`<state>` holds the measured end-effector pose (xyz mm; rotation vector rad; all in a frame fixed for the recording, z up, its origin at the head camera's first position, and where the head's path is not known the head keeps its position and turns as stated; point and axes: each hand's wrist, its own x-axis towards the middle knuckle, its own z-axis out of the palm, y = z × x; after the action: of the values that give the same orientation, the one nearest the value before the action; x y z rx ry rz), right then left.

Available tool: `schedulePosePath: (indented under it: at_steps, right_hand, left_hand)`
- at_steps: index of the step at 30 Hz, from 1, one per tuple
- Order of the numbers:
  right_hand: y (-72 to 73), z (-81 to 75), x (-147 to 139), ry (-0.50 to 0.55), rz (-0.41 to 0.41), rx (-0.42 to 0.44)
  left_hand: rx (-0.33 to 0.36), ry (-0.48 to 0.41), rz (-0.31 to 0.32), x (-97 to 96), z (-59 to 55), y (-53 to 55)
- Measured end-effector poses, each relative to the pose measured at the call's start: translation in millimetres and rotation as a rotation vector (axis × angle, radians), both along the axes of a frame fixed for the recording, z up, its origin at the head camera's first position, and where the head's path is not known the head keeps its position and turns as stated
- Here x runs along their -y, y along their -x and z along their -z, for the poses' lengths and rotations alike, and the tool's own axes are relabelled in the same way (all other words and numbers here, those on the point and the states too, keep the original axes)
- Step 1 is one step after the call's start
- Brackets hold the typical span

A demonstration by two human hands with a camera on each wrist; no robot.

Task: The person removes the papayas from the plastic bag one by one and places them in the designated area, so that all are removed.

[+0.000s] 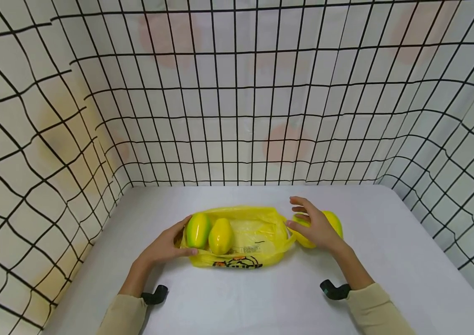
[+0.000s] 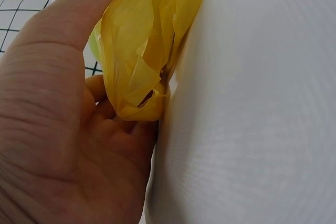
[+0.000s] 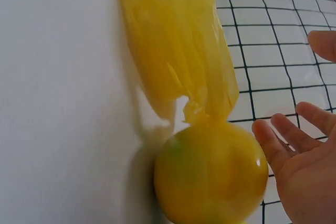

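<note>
A yellow plastic bag (image 1: 257,232) with dark print lies on its side, its mouth spread upward. Inside its left part rest a green-yellow mango (image 1: 198,230) and a yellow, mango-like fruit (image 1: 221,236). My left hand (image 1: 167,243) holds the bag's left end, thumb over the front edge and fingers behind; the left wrist view shows crumpled plastic (image 2: 131,61) between them. My right hand (image 1: 319,229) hovers with spread fingers over yellow fruit (image 1: 334,223) just beyond the bag's right end. In the right wrist view, a rounded yellow fruit (image 3: 210,174) with a green tinge sits beside the bag's handle.
A white table (image 1: 237,298) bears everything. Black wire mesh (image 1: 253,116) stands along the back and both sides, with white sheeting behind it. A dark strap-like piece (image 1: 155,295) is at my left wrist, and another (image 1: 335,290) at my right.
</note>
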<state>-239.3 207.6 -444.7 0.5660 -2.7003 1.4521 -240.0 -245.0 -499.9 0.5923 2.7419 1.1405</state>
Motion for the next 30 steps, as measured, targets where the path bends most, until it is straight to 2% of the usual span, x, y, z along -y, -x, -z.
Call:
schedulePosePath:
  at_steps: [5,17,30]
  right_hand:
    - [-2.3,1.1,15.2,0.02,-0.021,0.041]
    - [-0.2,2.9,51.3,0.03,-0.076,0.116]
    - [-0.9,8.6,85.2,0.011,-0.082,0.178]
  left_hand:
    - [0.024,0.007,-0.022,0.2,0.8,-0.8]
    - [0.012,0.009,-0.025,-0.5,1.6,0.4]
    - [0.027,0.009,-0.033,-0.1,2.9,1.7]
